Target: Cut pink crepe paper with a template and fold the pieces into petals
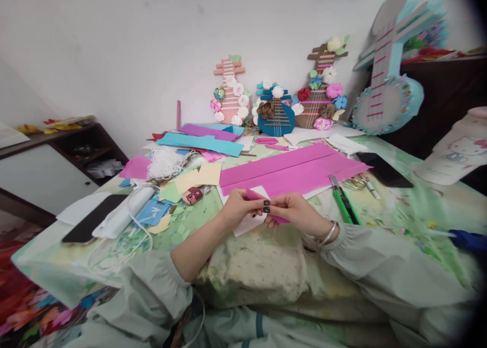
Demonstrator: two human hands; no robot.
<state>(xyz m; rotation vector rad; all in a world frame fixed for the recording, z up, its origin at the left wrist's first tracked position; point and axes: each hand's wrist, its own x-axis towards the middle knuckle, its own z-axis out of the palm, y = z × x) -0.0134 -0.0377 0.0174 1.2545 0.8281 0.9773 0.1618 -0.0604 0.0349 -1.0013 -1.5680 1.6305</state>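
Between my two hands is a small piece of magenta paper (281, 219), pinched at its middle with the thumbs side by side. My left hand (242, 206) is closed on its left part, and my right hand (286, 208) grips the right part. Most of the piece is hidden by the fingers. Just beyond my hands lies a large creased magenta sheet (281, 168), with white paper (243, 230) partly under it and under my hands. A green utility knife (344, 201) rests to the right of my right hand.
Scissors (355, 182) and a black phone (384, 169) lie at the right, near a white cup (454, 147). Left are another phone (95, 218), a white power strip (124, 212), white string (167, 163) and paper scraps. Flower-decorated paper lutes (276, 117) stand against the wall.
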